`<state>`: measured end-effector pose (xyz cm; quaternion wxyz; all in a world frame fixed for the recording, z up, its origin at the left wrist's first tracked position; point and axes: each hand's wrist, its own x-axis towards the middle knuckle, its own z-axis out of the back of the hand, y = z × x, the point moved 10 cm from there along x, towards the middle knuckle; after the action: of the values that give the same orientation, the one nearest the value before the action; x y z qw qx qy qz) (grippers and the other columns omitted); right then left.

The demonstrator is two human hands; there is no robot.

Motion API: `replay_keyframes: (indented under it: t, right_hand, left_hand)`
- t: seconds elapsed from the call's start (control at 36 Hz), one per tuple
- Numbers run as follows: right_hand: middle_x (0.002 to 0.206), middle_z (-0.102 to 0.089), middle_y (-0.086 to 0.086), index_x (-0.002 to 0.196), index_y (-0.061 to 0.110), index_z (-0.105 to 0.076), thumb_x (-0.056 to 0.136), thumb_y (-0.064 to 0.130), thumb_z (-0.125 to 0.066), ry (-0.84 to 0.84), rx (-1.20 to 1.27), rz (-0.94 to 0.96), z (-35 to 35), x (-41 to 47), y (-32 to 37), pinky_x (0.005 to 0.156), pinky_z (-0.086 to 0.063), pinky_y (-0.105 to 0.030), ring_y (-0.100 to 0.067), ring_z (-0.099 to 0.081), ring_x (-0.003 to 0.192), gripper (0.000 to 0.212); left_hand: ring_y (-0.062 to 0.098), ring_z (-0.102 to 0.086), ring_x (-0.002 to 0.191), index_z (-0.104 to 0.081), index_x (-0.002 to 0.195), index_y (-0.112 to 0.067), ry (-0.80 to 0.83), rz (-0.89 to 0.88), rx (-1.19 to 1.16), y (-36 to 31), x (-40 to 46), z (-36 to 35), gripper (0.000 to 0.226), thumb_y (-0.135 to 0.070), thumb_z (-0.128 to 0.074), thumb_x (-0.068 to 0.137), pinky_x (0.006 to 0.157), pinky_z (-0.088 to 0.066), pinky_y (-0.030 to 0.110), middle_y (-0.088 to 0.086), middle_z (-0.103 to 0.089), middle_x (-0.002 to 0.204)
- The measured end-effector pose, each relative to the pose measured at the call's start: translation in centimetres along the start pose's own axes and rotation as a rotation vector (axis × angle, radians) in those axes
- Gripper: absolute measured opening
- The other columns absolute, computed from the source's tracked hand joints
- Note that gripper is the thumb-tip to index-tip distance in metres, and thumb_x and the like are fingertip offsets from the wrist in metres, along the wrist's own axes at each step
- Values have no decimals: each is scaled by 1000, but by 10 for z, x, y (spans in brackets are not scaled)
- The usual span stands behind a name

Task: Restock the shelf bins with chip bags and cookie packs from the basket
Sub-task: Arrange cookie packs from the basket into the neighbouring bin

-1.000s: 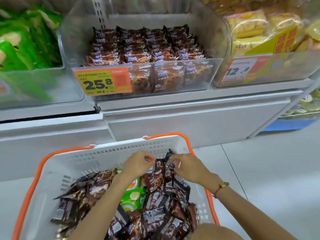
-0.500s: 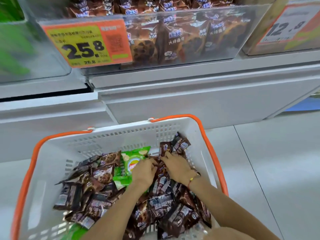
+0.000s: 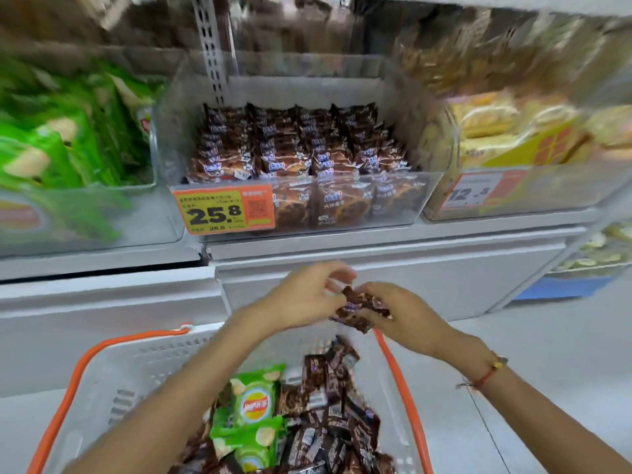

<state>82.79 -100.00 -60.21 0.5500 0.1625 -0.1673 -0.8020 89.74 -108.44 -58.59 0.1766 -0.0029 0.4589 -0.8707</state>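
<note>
Fingers [image 3: 383, 299] gripping cookie packs [image 3: 359, 307], tag [image 3: 224, 212] "25.8"

Price tag [image 3: 224, 210]: orange and yellow, printed 25.8, at 11 o'clock of centre.
Second price tag [image 3: 473, 191]: orange, printed 12.8, blurred, at 2 o'clock.
Upright rail [image 3: 213, 49]: slotted metal, at 12 o'clock.
Floor [image 3: 533, 340]: pale grey tile, at 4 o'clock.
</note>
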Motion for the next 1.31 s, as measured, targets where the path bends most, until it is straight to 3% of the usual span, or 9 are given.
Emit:
replay_keyframes:
  t: [0.14,0.25,0.42,0.53,0.67,0.81,1.0,1.17,1.31]
  right_hand:
    - [114,-62,8,124,21,-58,94,27,-59,-180,30,-1,107,-8,17,76,-40,-16,-9,-55,100,31]
    - [117,-64,7,124,19,-60,92,23,-62,-317,30,23,167,-12,28,86,-43,-26,-12,-58,108,32]
    - [103,-63,10,117,16,-63,87,19,-67,-625,83,0,231,-17,24,80,-39,-20,-10,-57,96,30]
    - [96,-66,13,114,18,-63,88,16,-66,-669,169,24,249,-14,20,84,-49,-30,-12,-63,89,26]
    - [98,-68,11,107,20,-58,89,19,-65,-640,321,22,258,2,9,87,-52,-33,-8,-66,92,20]
    - [101,-69,4,110,5,-58,89,16,-65,-566,406,45,259,17,10,84,-53,-22,-6,-66,93,24]
    - [95,-68,1,99,19,-58,85,11,-70,-375,221,120,255,43,30,86,-55,-30,-11,-67,90,20]
    - [85,-75,0,85,26,-66,77,14,-79,-109,-90,79,249,79,42,86,-55,-35,-9,-70,81,19]
    - [84,-74,3,85,26,-70,75,20,-81,93,-277,50,248,91,54,81,-52,-23,-5,-68,77,16]
  left_hand:
    - [-6,-61,84,-63,98,-26,-261,-282,-29,-111,-3,96,25,-4,-57,88,80,-46,11,-14,-67,93]
    - [1,-63,86,-70,101,-21,-370,-288,84,-141,18,141,17,-13,-58,92,80,-49,18,-9,-69,93]
    - [12,-64,99,-75,102,-21,-103,-180,443,-138,85,130,16,-26,-66,89,92,-51,37,-2,-72,107]
    - [9,-64,91,-76,102,-22,79,-144,495,-134,106,108,22,-34,-72,84,85,-52,30,-9,-73,99]
    - [0,-50,68,-76,94,-33,68,-151,709,-143,121,104,28,-50,-78,72,62,-40,24,-26,-56,66]
    - [9,-60,87,-76,89,-29,-10,-187,770,-144,127,106,15,-41,-76,79,65,-40,27,-16,-67,86]
    - [2,-58,83,-77,84,-30,-17,-110,496,-120,130,119,8,-34,-77,78,74,-50,31,-28,-63,75]
    - [12,-45,58,-62,54,-25,-2,-129,465,-114,136,120,28,-34,-82,72,60,-35,28,-6,-55,57]
    - [-5,-53,57,-76,93,-4,105,-213,266,-120,124,115,16,-16,-74,82,62,-43,13,-17,-68,68]
